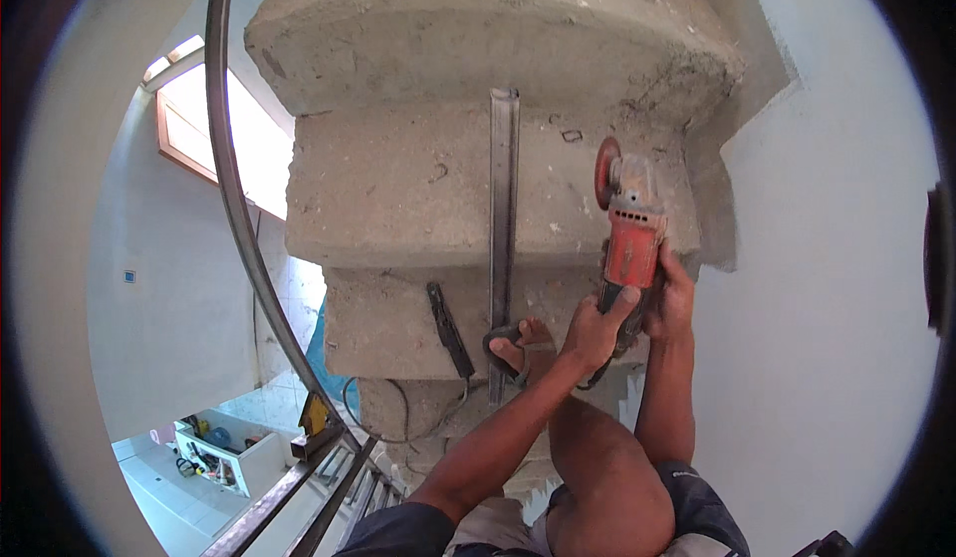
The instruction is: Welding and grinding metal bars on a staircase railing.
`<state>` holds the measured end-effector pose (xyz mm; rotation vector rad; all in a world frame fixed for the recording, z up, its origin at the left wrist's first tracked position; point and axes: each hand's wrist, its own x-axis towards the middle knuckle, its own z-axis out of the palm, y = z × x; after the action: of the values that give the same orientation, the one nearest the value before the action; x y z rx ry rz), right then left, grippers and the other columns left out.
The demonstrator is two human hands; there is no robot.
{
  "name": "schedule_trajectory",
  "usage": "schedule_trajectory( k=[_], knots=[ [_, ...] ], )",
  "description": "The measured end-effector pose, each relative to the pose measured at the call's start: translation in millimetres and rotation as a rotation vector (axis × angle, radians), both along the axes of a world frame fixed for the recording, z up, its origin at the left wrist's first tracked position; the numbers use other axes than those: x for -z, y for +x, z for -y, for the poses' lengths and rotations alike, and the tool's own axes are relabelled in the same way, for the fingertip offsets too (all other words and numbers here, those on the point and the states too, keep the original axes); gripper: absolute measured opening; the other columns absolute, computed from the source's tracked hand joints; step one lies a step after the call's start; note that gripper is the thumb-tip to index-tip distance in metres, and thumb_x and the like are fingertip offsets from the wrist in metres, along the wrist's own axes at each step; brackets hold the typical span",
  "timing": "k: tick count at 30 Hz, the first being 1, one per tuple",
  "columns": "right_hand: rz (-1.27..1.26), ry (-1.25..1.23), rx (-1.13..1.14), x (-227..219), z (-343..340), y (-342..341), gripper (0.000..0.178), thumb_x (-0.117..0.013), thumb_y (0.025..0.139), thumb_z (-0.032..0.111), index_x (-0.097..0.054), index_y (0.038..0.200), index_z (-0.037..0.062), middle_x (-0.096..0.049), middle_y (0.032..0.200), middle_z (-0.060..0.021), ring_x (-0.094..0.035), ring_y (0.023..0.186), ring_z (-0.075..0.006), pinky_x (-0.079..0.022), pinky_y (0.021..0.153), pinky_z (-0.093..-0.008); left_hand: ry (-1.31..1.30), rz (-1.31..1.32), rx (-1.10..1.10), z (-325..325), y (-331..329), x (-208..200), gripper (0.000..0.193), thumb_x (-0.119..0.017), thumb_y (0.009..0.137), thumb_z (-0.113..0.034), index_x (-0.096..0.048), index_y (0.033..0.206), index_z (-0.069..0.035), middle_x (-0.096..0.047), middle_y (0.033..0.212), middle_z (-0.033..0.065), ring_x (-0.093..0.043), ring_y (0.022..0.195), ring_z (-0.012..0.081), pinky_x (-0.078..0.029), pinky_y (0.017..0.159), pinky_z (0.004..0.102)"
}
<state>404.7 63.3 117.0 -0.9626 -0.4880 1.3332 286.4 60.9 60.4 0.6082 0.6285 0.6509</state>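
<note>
Both of my hands hold a red and grey angle grinder [632, 250] above the concrete steps, right of centre. My left hand [596, 330] is closed round its dark rear handle, the thumb lying on top. My right hand [673, 303] grips the body from the right side; some of its fingers are hidden behind the tool. The reddish disc [605, 174] at the head stands edge-on, facing left, and touches nothing. To the left, a long steel bar [504, 189] lies across the steps, with my sandalled foot [520, 346] against its lower part.
A black electrode holder [450, 330] with a cable rests on the step left of the bar. A curved metal handrail [239, 199] bounds the stairs [388, 184] on the left, above a drop to a lower floor. There, a white box [261, 465] holds tools. A white wall [817, 288] stands on the right.
</note>
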Motion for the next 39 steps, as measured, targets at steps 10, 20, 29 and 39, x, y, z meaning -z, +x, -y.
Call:
schedule_trajectory(
  k=[10, 20, 29, 39],
  knots=[
    [0.229, -0.179, 0.252, -8.1, -2.1, -1.6, 0.058, -0.047, 0.103, 0.056, -0.059, 0.120, 0.0029, -0.068, 0.096, -0.0121, -0.067, 0.077, -0.0231, -0.056, 0.072, -0.0370, -0.007, -0.004, 0.093, 8.7, 15.7, -1.4, 0.064, -0.049, 0.099, -0.065, -0.066, 0.094, -0.003, -0.066, 0.079, 0.0023, -0.062, 0.069, 0.0128, -0.049, 0.062, 0.0315],
    [1.409, -0.287, -0.080, -64.5, -53.1, 19.4, 0.086, -0.088, 0.066, 0.033, -0.048, 0.134, -0.0016, -0.064, 0.119, -0.0210, -0.063, 0.111, -0.0343, -0.048, 0.097, -0.0423, 0.266, -0.127, 0.171, 4.7, 4.1, 3.8, 0.067, -0.046, 0.102, -0.061, -0.059, 0.126, 0.000, -0.063, 0.120, 0.0176, -0.057, 0.116, 0.0193, -0.041, 0.106, 0.0362],
    [1.517, -0.236, -0.357, -130.3, -134.6, 17.7, 0.070, -0.084, 0.066, 0.026, -0.054, 0.124, -0.0008, -0.067, 0.109, -0.0191, -0.066, 0.100, -0.0306, -0.051, 0.089, -0.0389, 0.549, -1.075, -0.813, -33.2, -77.0, 74.2, 0.057, -0.086, 0.079, -0.037, -0.060, 0.109, 0.003, -0.062, 0.108, 0.0170, -0.059, 0.109, 0.0312, -0.045, 0.095, 0.0424],
    [1.396, -0.281, -0.527, -138.8, -159.9, 15.9, 0.063, -0.083, 0.067, 0.021, -0.055, 0.119, -0.0025, -0.066, 0.093, -0.0118, -0.066, 0.082, -0.0244, -0.053, 0.079, -0.0370, 0.172, -0.867, -0.236, -43.9, -88.4, 89.4, 0.053, -0.084, 0.079, -0.050, -0.066, 0.081, 0.000, -0.068, 0.070, 0.0094, -0.065, 0.066, 0.0207, -0.051, 0.065, 0.0404]
  ],
)
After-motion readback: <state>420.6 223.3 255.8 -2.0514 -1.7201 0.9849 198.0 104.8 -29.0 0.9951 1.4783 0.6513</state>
